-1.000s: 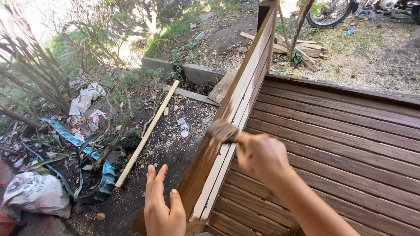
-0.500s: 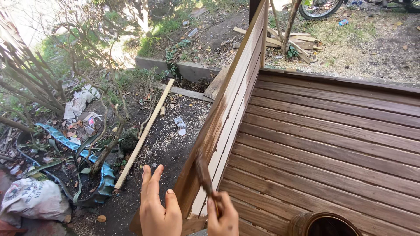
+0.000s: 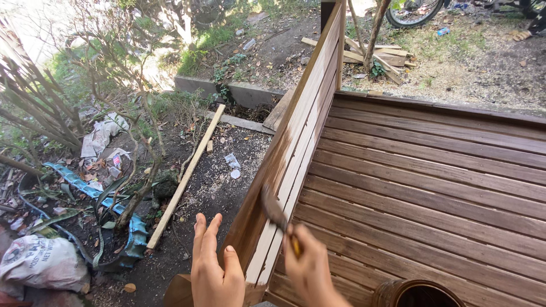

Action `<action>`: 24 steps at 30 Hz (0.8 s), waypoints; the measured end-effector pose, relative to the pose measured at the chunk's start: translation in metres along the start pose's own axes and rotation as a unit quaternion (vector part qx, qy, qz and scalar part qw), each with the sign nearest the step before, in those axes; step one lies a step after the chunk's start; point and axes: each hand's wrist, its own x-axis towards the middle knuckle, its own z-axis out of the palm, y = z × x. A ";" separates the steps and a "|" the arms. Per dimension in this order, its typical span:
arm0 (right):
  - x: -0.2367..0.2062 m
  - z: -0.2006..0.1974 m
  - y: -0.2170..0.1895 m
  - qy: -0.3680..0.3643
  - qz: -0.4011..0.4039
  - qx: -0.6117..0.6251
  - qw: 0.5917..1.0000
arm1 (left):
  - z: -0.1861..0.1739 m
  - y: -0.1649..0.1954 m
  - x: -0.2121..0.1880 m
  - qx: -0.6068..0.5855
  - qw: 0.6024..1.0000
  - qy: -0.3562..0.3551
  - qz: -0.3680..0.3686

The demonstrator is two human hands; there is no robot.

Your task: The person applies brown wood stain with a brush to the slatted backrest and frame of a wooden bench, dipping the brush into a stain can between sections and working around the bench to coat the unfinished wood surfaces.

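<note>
Paintbrush [image 3: 274, 208] against railing [image 3: 296, 131], loose plank [image 3: 185, 177], tin [image 3: 418, 293] nearby

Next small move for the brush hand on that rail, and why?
Probably sweep the paintbrush up the rail. The right hand holds its bristles on the near end, where wood is dark; the slats beyond look pale and bare. The left hand rests on the rail's near end.

Likely a home backyard: slatted wooden deck [image 3: 432, 187], bare soil, shrubs, scrap timber [image 3: 185, 176], a bicycle wheel [image 3: 412, 11].
</note>
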 end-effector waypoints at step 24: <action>0.075 -0.001 -0.001 0.000 0.094 0.203 0.975 | 0.032 -0.003 0.019 0.009 0.999 -0.046 0.012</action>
